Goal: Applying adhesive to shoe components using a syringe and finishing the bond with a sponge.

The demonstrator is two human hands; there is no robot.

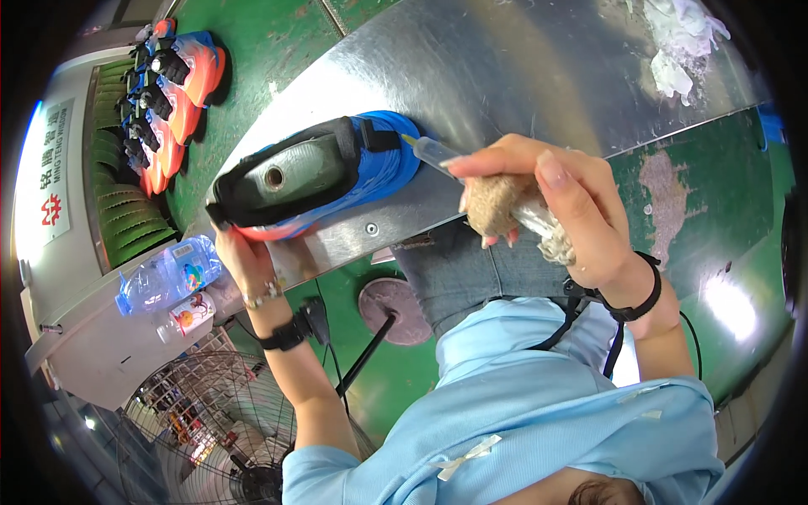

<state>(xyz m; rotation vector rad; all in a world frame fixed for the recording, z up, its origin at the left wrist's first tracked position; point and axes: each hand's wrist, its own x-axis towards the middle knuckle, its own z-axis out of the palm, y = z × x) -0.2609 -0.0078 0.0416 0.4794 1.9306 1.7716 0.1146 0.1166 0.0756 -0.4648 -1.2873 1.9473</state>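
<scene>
Head view from above: I see the blue shoe [389, 172] lying over the metal bench [505, 76], left of its middle, toe to the right, heel to the left, with a grey-green last [307, 171] inside it. At the heel, the left hand [241, 259] grips the shoe's near end. To the right, the right hand [585, 198] is closed around a slim clear tool [433, 153], a tan lump [494, 202] and a whitish bundle [547, 231]; the tool's yellowish tip sits close by the shoe's black strap [380, 139], and I cannot tell whether they touch. Far left stand more shoes [198, 76] with orange soles. Nearer on the left are two bottles [192, 265] and a wire fan [202, 408]. White crumpled material [673, 38] lies far right.
</scene>
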